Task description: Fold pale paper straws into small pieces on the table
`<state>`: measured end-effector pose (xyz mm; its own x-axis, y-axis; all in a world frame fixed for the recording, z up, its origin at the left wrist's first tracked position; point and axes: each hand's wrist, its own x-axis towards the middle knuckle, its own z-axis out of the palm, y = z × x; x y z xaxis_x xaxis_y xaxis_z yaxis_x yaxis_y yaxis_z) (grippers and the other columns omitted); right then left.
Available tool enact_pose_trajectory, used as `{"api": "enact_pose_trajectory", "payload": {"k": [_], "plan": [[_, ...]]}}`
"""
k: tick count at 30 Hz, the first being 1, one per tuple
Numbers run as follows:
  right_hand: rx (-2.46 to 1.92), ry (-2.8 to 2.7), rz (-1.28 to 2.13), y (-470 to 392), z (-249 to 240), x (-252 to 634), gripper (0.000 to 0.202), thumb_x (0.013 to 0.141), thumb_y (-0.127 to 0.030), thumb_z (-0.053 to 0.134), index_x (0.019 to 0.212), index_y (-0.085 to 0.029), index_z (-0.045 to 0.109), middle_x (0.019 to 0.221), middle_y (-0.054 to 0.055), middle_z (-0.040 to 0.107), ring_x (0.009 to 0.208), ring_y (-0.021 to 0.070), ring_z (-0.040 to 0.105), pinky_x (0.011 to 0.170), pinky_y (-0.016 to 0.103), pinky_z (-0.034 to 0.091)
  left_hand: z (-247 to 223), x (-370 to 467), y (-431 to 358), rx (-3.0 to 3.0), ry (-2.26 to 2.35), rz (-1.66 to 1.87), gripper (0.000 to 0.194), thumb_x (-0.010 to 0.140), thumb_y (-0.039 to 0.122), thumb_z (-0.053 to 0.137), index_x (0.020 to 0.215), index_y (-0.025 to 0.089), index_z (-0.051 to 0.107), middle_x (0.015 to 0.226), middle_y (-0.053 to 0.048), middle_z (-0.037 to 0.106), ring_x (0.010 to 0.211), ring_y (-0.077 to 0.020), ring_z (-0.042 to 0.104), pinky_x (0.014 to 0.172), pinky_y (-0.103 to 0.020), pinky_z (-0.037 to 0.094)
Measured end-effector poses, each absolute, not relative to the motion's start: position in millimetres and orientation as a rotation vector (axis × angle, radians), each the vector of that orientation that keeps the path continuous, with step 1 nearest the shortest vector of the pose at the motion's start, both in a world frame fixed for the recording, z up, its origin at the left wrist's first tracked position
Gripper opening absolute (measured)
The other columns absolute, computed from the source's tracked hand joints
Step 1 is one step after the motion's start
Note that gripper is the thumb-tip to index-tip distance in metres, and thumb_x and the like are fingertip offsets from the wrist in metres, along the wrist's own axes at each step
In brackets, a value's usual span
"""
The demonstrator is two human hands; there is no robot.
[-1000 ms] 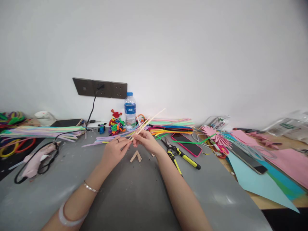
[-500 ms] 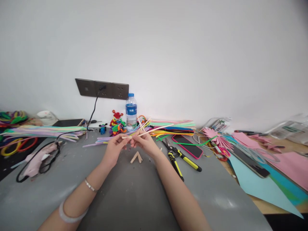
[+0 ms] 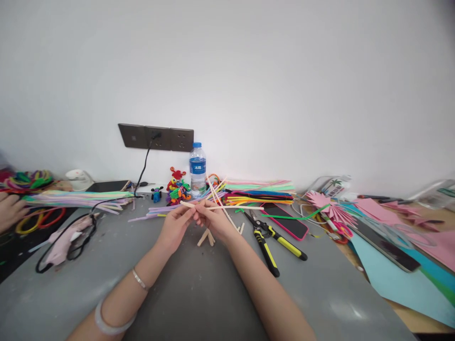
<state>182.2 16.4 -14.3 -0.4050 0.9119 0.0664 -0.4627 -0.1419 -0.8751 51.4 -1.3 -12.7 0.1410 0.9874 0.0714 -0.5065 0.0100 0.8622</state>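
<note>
My left hand (image 3: pixel 177 226) pinches the near end of cream pipe cleaners (image 3: pixel 239 207) over the middle of the grey mat. Pressed close beside it, my right hand (image 3: pixel 213 219) grips the same cream strips, fingertips meeting the left ones. One long strip sticks out to the right and others cross upward past the right hand. Below the hands, a small bent cream piece (image 3: pixel 206 237) rests on the mat, partly behind the right hand. Pliers (image 3: pixel 265 232) with yellow and black handles lie open to the right of my right wrist.
Behind the hands stand a water bottle (image 3: pixel 197 168) and colourful figures (image 3: pixel 177 187). A pink-edged phone (image 3: pixel 286 222) and a pink paper fan (image 3: pixel 330 208) are at right. A pink glue gun (image 3: pixel 67 239) with its black cord lies left. Another person's hand (image 3: pixel 10 210) shows at far left.
The view has shifted slightly, and things appear lower and further right. The cream strips have swung, one now pointing flatter to the right. Another person's hand has come in at far left.
</note>
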Motion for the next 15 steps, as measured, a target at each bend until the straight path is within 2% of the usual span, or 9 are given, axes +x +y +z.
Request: {"api": "enact_pose_trajectory", "payload": {"k": [3,6,9,11,15], "plan": [[-0.566,-1.067,1.802,15.9,-11.4,184.6,0.033,0.074,-0.039,0.075,0.066,-0.016,0.054,0.06,-0.002,0.063,0.046,0.0046,0.052,0.046,0.015,0.041,-11.4,51.1,-2.7,0.96,0.688,1.324,0.019,0.072,0.03,0.076,0.075,0.013,0.069,0.06,0.0,0.062,0.059,-0.0126,0.058,0.06,-0.028,0.05],[-0.539,-1.079,1.854,14.3,-9.4,184.7,0.032,0.075,-0.038,0.075,0.067,-0.016,0.053,0.06,-0.002,0.063,0.045,0.004,0.051,0.045,0.015,0.04,-10.3,50.7,-4.0,0.985,0.715,1.334,0.022,0.071,0.033,0.077,0.08,0.014,0.069,0.059,0.0,0.062,0.056,-0.0139,0.059,0.056,-0.029,0.051],[-0.496,-1.081,1.869,13.1,-7.6,183.9,0.033,0.077,-0.043,0.071,0.07,-0.016,0.053,0.061,-0.002,0.062,0.046,0.0046,0.052,0.045,0.015,0.042,-9.7,49.0,-3.2,0.974,0.71,1.364,0.023,0.07,0.033,0.078,0.081,0.015,0.069,0.058,0.001,0.062,0.054,-0.0136,0.058,0.052,-0.029,0.052],[-0.471,-1.112,1.837,12.9,-6.0,184.6,0.031,0.077,-0.044,0.071,0.078,-0.017,0.057,0.066,-0.001,0.064,0.049,0.0061,0.056,0.048,0.017,0.045,-9.8,46.3,-0.6,0.931,0.713,1.392,0.024,0.069,0.034,0.079,0.08,0.016,0.069,0.062,0.001,0.063,0.056,-0.013,0.058,0.053,-0.027,0.052],[-0.532,-1.197,1.624,14.2,-3.7,189.1,0.028,0.073,-0.035,0.076,0.089,-0.018,0.059,0.075,0.0,0.069,0.062,0.0105,0.064,0.059,0.021,0.052,-10.7,38.5,7.3,0.756,0.771,1.445,0.028,0.062,0.033,0.085,0.076,0.014,0.069,0.073,-0.001,0.068,0.068,-0.0121,0.062,0.061,-0.022,0.053]]}}
